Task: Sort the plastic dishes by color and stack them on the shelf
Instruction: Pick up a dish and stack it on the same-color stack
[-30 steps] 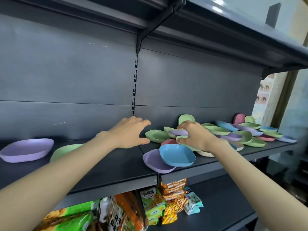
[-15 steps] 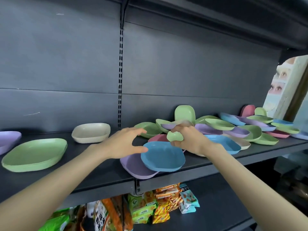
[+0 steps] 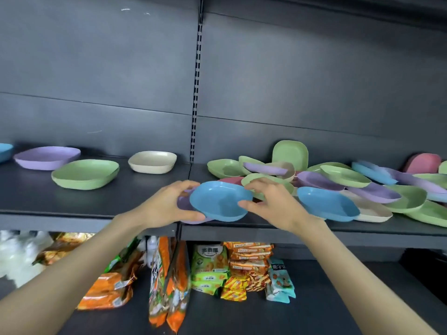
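Observation:
A blue dish (image 3: pixel 219 201) sits at the front edge of the dark shelf (image 3: pixel 72 206), on top of a purple dish (image 3: pixel 185 206). My left hand (image 3: pixel 167 204) grips the blue dish's left rim, thumb in front and fingers over the back. My right hand (image 3: pixel 273 204) holds its right rim, thumb on the edge and fingers arched over the far corner. Just behind those fingers lies a green dish (image 3: pixel 266 181). Set apart on the left stand a purple dish (image 3: pixel 46 157), a green dish (image 3: pixel 84 172), a cream dish (image 3: pixel 152 162) and a blue dish (image 3: pixel 4 152).
A mixed pile of green, purple, blue, cream and pink dishes (image 3: pixel 362 189) covers the shelf's right half. One green dish (image 3: pixel 290 153) leans upright on the back panel. Snack packets (image 3: pixel 217 269) fill the lower shelf.
My right hand has let go of the green dish it was holding and come to the blue dish's right rim. My left hand has closed on its left rim. The view shifted left.

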